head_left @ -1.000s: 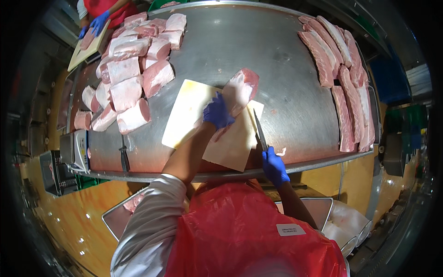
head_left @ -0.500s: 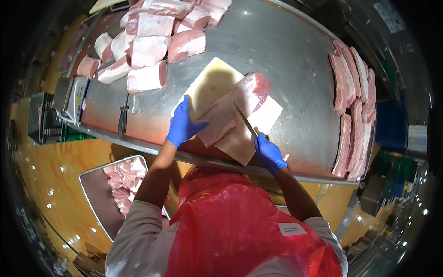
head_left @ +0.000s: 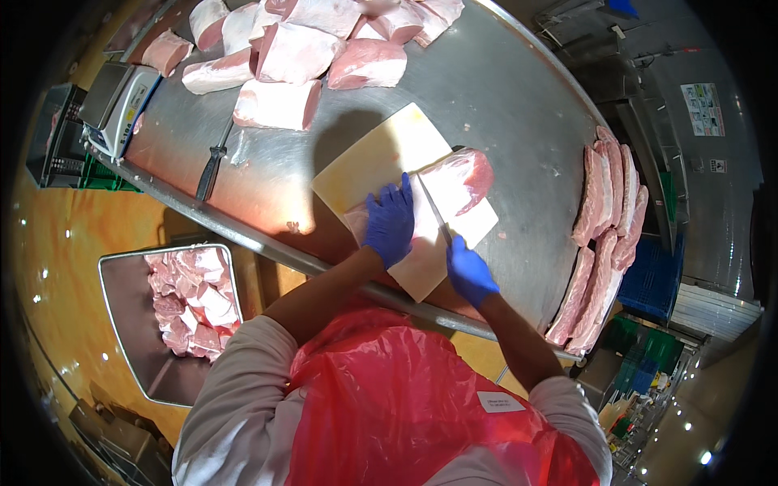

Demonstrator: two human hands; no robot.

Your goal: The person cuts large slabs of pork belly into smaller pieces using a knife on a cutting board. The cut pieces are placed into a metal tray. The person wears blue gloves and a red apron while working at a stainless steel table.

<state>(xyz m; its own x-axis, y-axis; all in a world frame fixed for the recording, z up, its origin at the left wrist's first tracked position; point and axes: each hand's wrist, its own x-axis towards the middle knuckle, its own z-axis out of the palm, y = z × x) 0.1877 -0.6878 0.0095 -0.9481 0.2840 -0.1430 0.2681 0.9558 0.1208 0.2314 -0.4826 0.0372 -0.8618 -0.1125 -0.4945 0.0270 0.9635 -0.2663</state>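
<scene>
A long piece of pale pink meat lies across a whitish cutting board on the metal table. My left hand, in a blue glove, lies flat on the meat's near left part with fingers stretched out. In my right hand, also blue-gloved, is the handle of a knife. The blade slants up and left over the middle of the meat, its tip near my left fingertips. How deep the edge sits in the meat I cannot tell.
Several meat chunks are heaped at the far left. A sharpening steel and a scale stand left. Rib slabs line the table's right end. Below the left edge, a metal tub holds meat pieces.
My left hand has moved right, from the board's left edge onto the meat. My right hand still holds the knife, its blade now more upright in view. The whole view has shifted and turned.
</scene>
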